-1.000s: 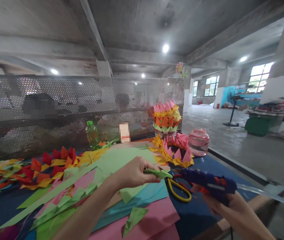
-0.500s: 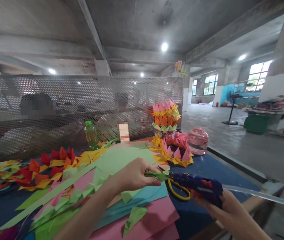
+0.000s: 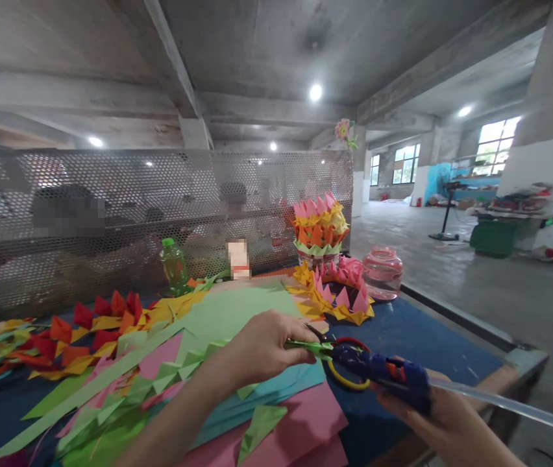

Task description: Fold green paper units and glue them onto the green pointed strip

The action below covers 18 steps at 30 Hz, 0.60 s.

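Note:
My left hand (image 3: 271,347) pinches a narrow folded piece of green paper (image 3: 319,349) between thumb and fingers, above a pile of coloured sheets. My right hand (image 3: 427,415) is wrapped round a dark blue hot glue gun (image 3: 393,375), its nozzle pointing left at the end of that green piece. I cannot tell whether nozzle and paper touch. A long clear glue stick (image 3: 505,403) juts from the back of the gun. Scissors (image 3: 350,384) with yellow and red handle loops lie behind the gun, which partly covers them.
Pink sheets (image 3: 313,415), blue sheets (image 3: 306,377) and a large green sheet (image 3: 242,305) cover the table. Folded paper rings (image 3: 342,298), a pink jar (image 3: 382,272), a stacked paper crown piece (image 3: 320,227) and a green bottle (image 3: 173,267) stand before a perforated metal screen (image 3: 267,181).
The glue gun has dipped slightly relative to the left hand, and the red scissor loop shows above it. The whole view has shifted a little. Both hands keep their hold.

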Motion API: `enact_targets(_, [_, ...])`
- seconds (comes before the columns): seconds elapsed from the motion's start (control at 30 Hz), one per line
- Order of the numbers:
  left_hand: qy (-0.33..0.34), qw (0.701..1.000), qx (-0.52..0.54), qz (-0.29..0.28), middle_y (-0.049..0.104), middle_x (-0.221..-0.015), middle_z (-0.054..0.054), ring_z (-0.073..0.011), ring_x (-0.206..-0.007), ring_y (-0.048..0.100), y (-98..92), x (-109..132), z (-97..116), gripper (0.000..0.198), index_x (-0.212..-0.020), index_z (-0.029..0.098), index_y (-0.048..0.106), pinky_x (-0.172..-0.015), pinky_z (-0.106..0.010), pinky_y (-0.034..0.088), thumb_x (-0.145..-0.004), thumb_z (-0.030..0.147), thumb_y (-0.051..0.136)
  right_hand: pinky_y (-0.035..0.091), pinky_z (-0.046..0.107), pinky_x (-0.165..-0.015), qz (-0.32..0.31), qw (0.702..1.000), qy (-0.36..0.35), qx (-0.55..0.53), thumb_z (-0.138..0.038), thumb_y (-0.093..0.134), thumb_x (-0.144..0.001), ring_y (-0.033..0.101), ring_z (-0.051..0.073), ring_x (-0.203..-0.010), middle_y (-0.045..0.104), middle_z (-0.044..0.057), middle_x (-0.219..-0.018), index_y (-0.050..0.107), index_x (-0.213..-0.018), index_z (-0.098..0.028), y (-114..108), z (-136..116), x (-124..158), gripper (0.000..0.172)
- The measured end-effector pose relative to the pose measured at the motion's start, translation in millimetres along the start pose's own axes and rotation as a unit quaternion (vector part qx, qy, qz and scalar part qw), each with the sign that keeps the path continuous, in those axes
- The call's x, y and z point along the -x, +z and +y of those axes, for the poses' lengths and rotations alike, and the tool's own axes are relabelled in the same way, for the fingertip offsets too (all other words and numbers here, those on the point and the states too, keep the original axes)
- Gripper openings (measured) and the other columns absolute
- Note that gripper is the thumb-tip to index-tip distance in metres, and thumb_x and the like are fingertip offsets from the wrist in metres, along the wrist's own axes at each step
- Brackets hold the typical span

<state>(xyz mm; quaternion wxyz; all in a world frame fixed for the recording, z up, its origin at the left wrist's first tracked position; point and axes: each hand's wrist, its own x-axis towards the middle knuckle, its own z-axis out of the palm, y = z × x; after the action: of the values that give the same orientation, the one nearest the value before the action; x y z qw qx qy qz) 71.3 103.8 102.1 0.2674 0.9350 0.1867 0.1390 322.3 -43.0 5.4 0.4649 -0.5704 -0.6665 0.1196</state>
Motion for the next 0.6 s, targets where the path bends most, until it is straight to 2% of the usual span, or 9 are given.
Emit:
enact_targets(0.13, [0.002,1.0,-0.011,0.004,0.08,-0.108,0.002,-0.0173,-0.093,0.072,0.3,0.2,1.3,0.024,-0.114,0.031,0.081,-0.08,-0.022,0.044,-0.092,0.023,0.077,0.058,0.028,-0.069,0.018,0.999,0.013,0.025,-0.048,0.066,-0.09,0.074,0.025,-0.077,0.08,0.006,-0.086,0.076,-0.092,-0.023,1.2,7.6,3.0,0.027])
enact_targets(0.3, [0.002,1.0,-0.025,0.008,0.08,-0.107,0.002,-0.0176,-0.09,0.071,0.8,0.2,2.9,0.023,-0.114,0.032,0.081,-0.078,-0.022,0.043,-0.093,0.024,0.076,0.054,0.025,-0.065,-0.051,0.997,-0.001,0.052,-0.046,0.059,-0.097,0.069,0.02,-0.071,0.075,0.003,-0.081,0.068,-0.091,-0.023,0.9,9.4,2.1,0.025])
enact_targets(0.43, [0.0,0.999,-0.039,0.01,0.08,-0.105,0.002,-0.0174,-0.087,0.071,0.7,-0.4,3.5,0.024,-0.115,0.033,0.081,-0.076,-0.023,0.042,-0.094,0.025,0.074,0.052,0.025,-0.063,-0.057,0.996,-0.009,0.065,-0.045,0.057,-0.099,0.066,0.019,-0.069,0.072,0.002,-0.08,0.065,-0.089,-0.024,-0.9,8.8,0.5,0.025])
enact_targets(0.6, [0.0,0.999,-0.052,0.007,0.079,-0.108,0.003,-0.0166,-0.092,0.071,1.5,-0.2,5.0,0.025,-0.116,0.034,0.08,-0.077,-0.022,0.042,-0.094,0.023,0.075,0.051,0.025,-0.062,-0.046,0.997,-0.006,0.069,-0.044,0.059,-0.097,0.066,0.019,-0.067,0.072,0.001,-0.079,0.064,-0.088,-0.024,-0.3,9.8,2.9,0.022])
